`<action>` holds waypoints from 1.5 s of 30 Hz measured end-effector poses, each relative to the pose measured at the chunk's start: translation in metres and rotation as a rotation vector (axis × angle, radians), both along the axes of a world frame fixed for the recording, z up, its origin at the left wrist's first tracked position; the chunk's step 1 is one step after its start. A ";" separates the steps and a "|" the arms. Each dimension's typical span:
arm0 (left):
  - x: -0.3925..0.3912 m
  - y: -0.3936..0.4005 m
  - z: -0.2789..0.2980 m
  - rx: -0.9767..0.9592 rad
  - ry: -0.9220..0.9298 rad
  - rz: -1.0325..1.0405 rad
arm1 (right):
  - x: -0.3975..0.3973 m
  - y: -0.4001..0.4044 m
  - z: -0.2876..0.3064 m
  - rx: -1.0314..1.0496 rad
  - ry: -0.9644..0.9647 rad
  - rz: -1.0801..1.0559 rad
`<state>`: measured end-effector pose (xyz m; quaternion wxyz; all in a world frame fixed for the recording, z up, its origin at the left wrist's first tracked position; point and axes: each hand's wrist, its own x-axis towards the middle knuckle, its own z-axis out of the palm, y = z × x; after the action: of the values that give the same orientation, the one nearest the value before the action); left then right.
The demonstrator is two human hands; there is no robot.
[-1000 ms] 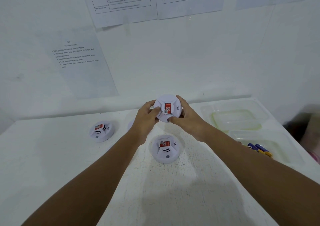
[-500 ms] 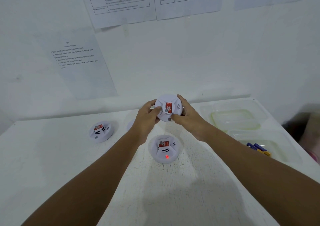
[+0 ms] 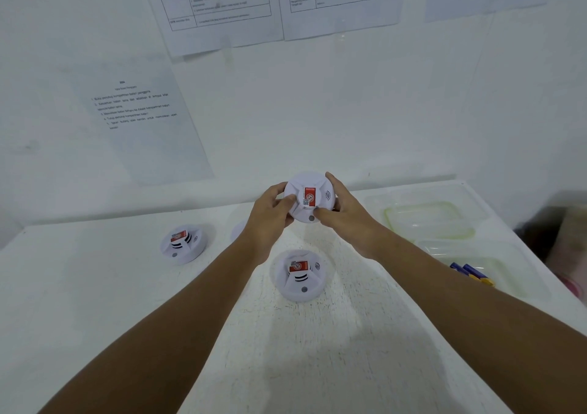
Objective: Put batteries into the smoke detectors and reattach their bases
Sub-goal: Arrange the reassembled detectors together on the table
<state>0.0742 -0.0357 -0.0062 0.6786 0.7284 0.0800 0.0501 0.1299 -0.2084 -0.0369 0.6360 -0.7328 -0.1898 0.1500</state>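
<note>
Hands meet around a round white plastic smoke detector with a red label (image 3: 309,197), lifted clear of the white painted table (image 3: 95,302): the left hand (image 3: 270,212) curls round its left rim with the thumb on the face, and the right hand (image 3: 344,212) grips the right rim, thumb beside the small grey button. Judging by that two-sided hold, the base is being twisted home. If the tabs are misaligned, the base could seat crooked or pop loose, and a slip would drop the unit onto the second white detector (image 3: 300,275) lying directly below it. A third white detector (image 3: 183,243) sits well left of the held one. Right of the held detector lies a clear plastic container with a greenish rim (image 3: 428,220), apparently holding nothing; nearer the person, a second clear plastic tray (image 3: 495,274) holds blue-and-yellow batteries (image 3: 471,274).
</note>
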 end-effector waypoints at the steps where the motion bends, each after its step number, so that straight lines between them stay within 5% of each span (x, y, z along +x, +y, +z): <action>1: 0.000 0.000 0.000 -0.003 0.002 -0.001 | -0.001 0.000 0.001 0.002 0.004 -0.001; 45: -0.002 0.002 -0.001 0.054 0.015 0.001 | -0.003 0.000 0.004 -0.013 -0.016 -0.009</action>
<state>0.0724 -0.0334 -0.0068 0.6579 0.7469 0.0842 0.0473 0.1269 -0.2087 -0.0334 0.6305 -0.7389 -0.1904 0.1426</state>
